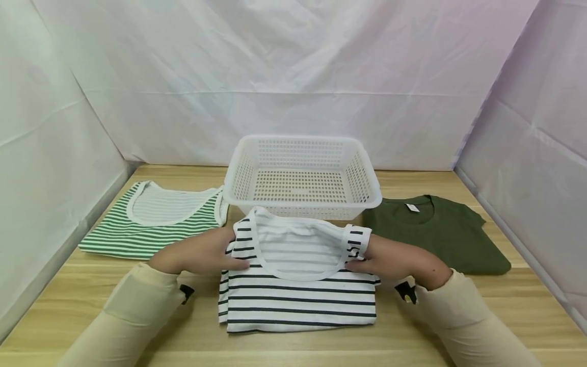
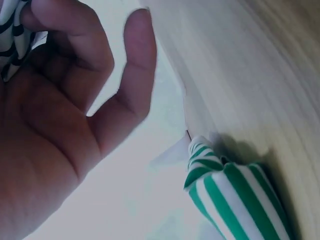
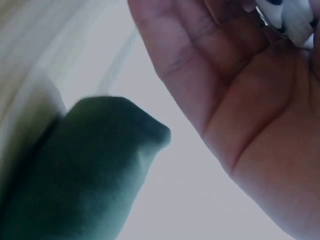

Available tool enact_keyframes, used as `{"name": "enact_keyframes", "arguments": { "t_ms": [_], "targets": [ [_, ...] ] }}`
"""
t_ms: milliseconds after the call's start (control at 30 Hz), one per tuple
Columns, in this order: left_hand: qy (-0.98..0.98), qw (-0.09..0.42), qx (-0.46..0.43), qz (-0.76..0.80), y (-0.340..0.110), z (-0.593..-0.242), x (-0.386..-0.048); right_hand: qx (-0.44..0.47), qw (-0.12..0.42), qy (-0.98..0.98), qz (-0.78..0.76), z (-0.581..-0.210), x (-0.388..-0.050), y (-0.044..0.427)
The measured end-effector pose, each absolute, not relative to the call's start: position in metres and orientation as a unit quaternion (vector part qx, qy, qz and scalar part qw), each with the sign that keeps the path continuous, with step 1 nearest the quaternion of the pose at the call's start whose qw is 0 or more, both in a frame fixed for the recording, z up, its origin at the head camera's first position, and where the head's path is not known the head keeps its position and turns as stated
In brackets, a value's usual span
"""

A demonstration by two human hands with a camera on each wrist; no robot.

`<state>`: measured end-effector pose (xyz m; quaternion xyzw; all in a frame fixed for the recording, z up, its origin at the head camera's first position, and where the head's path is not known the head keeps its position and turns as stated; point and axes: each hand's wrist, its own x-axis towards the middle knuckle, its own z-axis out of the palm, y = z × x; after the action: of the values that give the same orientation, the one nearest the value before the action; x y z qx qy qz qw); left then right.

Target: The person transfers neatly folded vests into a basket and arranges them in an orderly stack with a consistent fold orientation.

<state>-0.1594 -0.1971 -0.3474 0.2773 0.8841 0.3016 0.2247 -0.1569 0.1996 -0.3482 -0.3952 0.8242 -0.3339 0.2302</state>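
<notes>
A folded white shirt with black stripes lies at the front middle of the table, its neckline facing up. My left hand pinches its left shoulder, with the thumb on top of the cloth. On the other side my right hand grips the right shoulder the same way. The shirt's upper edge is raised a little, near the basket's front. In the left wrist view, striped cloth sits between curled fingers, while the little finger stands away. The right wrist view shows a bit of the cloth in the fingers.
Behind the shirt stands a white perforated basket with nothing visible inside. A folded green-and-white striped shirt lies at the left, and a folded dark green T-shirt at the right. White curtains enclose the wooden table.
</notes>
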Motion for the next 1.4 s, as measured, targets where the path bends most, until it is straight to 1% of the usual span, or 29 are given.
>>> {"name": "enact_keyframes", "arguments": {
  "t_ms": [133,300,500,767,933,1067,1233,1400],
  "targets": [
    [0.880,0.216,0.279,0.319,-0.201,-0.342,-0.161,-0.392,0.210,0.827,-0.343,-0.344,-0.160,0.203],
    [0.874,0.211,0.267,0.348,-0.205,-0.338,-0.164,-0.361,0.195,0.839,-0.358,-0.341,-0.164,0.205],
    [0.876,0.170,0.243,0.379,-0.207,-0.332,-0.168,-0.356,0.164,0.833,-0.390,-0.340,-0.168,0.208],
    [0.834,0.139,0.221,0.485,-0.209,-0.321,-0.169,-0.358,0.133,0.818,-0.430,-0.336,-0.172,0.206],
    [0.830,0.103,0.202,0.509,-0.208,-0.313,-0.168,-0.298,0.146,0.808,-0.487,-0.328,-0.168,0.202],
    [0.834,0.084,0.171,0.518,-0.203,-0.299,-0.171,-0.245,0.147,0.788,-0.545,-0.314,-0.169,0.199],
    [0.820,0.057,0.119,0.557,-0.191,-0.277,-0.185,-0.208,0.127,0.786,-0.567,-0.291,-0.185,0.192],
    [0.814,0.022,0.090,0.574,-0.178,-0.263,-0.206,-0.184,0.086,0.787,-0.583,-0.275,-0.210,0.184]
  ]
}}
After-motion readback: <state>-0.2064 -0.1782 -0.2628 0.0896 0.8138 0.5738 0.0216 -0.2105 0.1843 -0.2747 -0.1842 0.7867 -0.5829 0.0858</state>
